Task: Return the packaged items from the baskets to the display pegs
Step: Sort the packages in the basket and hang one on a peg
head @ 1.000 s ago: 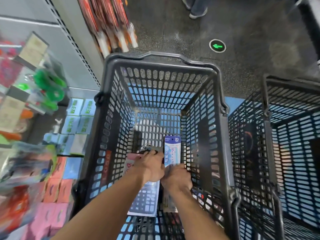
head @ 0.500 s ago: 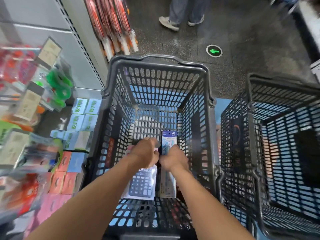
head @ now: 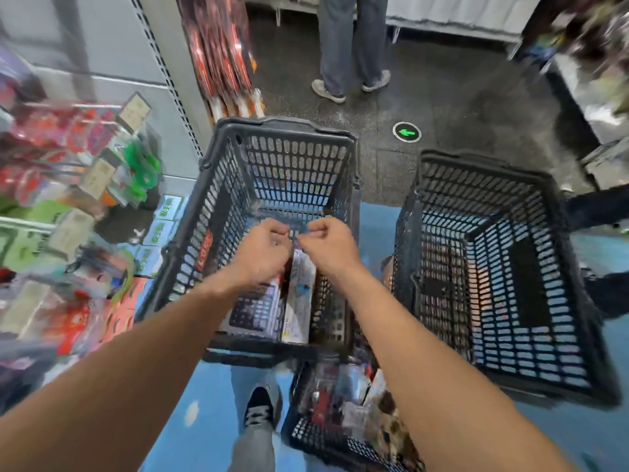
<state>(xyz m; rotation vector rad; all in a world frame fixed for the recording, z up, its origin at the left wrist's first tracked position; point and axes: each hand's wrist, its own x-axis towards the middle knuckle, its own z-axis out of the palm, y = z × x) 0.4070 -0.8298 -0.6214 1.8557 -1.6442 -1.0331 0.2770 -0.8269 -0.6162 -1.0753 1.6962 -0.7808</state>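
Nearest you, a low basket (head: 326,434) by your feet is packed with mixed packaged goods — blurred, can't tell them apart. Above it both your forearms reach into the tall basket (head: 282,172) in the middle. Your left hand (head: 263,252) is curled shut on the top edge of the calculator pack (head: 257,310); your right hand (head: 328,247) is curled shut on the top of the narrow white pack (head: 299,298) just beside it, knuckles nearly touching. What changed: a second ago both hands were low in the basket with the packs lying down near the bottom; now the hands have come up toward the rim and both packs hang upright from your grip, lower ends not yet out of the basket. So the pick looks done and the lift-out is underway — hanging is not started. The basket on the right (head: 493,267) looks empty. The display pegs (head: 102,158) with hanging goods sit to your left, heavily blurred, so you'll likely need to turn that way and find the matching peg. Far off, another person's legs (head: 350,46) stand in the aisle.
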